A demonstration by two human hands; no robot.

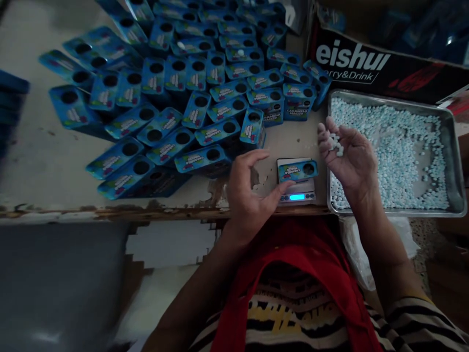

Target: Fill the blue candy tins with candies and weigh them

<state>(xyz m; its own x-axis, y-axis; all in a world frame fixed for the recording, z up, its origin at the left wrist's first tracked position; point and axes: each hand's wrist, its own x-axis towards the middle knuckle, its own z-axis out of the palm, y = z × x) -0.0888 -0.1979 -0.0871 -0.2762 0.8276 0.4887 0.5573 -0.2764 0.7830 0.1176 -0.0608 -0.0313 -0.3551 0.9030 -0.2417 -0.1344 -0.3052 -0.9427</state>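
My right hand (353, 156) is turned palm up with curled fingers, and a few small pale candies (336, 145) lie in it. It hovers at the left edge of a metal tray (459, 181) spread with pale blue and white candies (399, 156). My left hand (249, 190) has its thumb and fingers apart, the thumb tip close to a blue box (293, 171). Whether the thumb touches this box is hard to tell. The box stands on a small digital scale (309, 188) with a lit blue display, its round hole facing up.
Many blue boxes (176, 73) with round holes crowd the worn table (32, 161) to the left and back. A black printed carton (388, 73) holding blue items stands behind the tray. The table's front edge (110, 213) runs just before my body.
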